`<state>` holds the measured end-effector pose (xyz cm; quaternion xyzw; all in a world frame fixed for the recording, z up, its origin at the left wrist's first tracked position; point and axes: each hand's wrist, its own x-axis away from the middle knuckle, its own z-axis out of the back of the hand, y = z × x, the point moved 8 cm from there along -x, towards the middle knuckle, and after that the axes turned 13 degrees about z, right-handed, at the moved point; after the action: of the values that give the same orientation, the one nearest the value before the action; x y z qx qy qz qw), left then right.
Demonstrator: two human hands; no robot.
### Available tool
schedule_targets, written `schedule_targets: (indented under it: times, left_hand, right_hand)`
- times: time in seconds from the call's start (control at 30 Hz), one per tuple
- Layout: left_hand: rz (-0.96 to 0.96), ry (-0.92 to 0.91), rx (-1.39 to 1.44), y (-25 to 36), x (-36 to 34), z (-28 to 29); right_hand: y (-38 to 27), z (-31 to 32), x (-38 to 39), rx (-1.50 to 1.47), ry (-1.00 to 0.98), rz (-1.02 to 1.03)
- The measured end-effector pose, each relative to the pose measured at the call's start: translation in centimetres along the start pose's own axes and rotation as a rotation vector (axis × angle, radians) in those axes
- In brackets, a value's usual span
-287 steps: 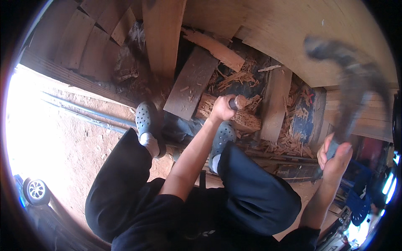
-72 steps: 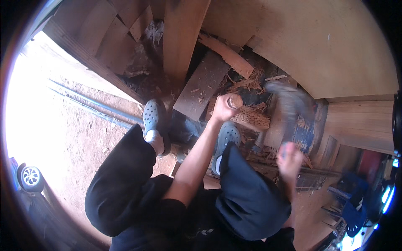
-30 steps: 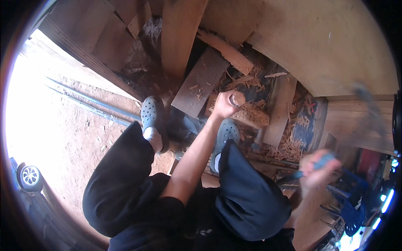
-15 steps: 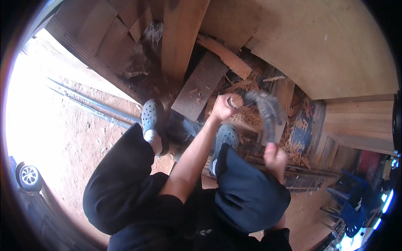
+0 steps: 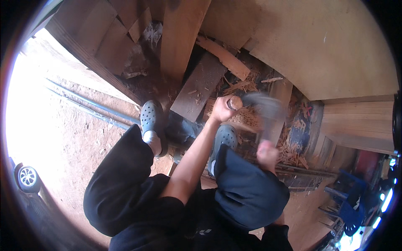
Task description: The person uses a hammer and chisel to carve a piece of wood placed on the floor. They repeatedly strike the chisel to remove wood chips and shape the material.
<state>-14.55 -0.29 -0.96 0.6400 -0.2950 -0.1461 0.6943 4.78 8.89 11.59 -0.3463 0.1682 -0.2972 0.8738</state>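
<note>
My left hand (image 5: 223,109) is closed round the handle of a chisel (image 5: 235,103), whose round wooden butt faces up; its blade is hidden below the fist. To the right, my right hand (image 5: 267,152) grips a hammer (image 5: 272,111), smeared by motion, its head beside the chisel's butt. Under and beside the left fist lies a piece of wood (image 5: 249,118) with a rough, chipped surface. Wood chips (image 5: 293,155) are scattered around it. My feet, in grey-blue clogs (image 5: 151,117), are on either side of my left forearm.
A dark flat board (image 5: 199,85) and an upright plank (image 5: 182,39) stand beyond my feet. A large panel (image 5: 331,42) fills the upper right, with stacked boards (image 5: 358,121) below it. A blue chair (image 5: 351,203) is at lower right, a car wheel (image 5: 28,176) at far left.
The hammer and my right hand have shifted slightly left, and the hammer is more blurred. My left hand stays on the chisel in nearly the same place.
</note>
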Motion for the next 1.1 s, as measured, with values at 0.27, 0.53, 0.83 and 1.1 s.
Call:
schedule_targets:
  times: [0.27,0.53,0.83,1.1]
  left_hand:
    - [0.073,-0.149,0.000,-0.4,0.8,-0.9]
    - [0.034,-0.139,-0.131,0.9,1.7,-0.7]
    - [0.026,-0.043,-0.194,1.7,1.7,-1.5]
    - [-0.014,0.025,-0.136,-0.1,1.0,-0.9]
  right_hand:
    - [9.8,4.4,5.2,-0.112,0.077,-0.378]
    - [13.4,2.5,9.5,0.358,-0.139,-0.554]
    - [15.1,0.5,9.8,0.216,-0.247,-0.363]
    - [12.9,1.5,8.7,0.240,-0.281,-0.550]
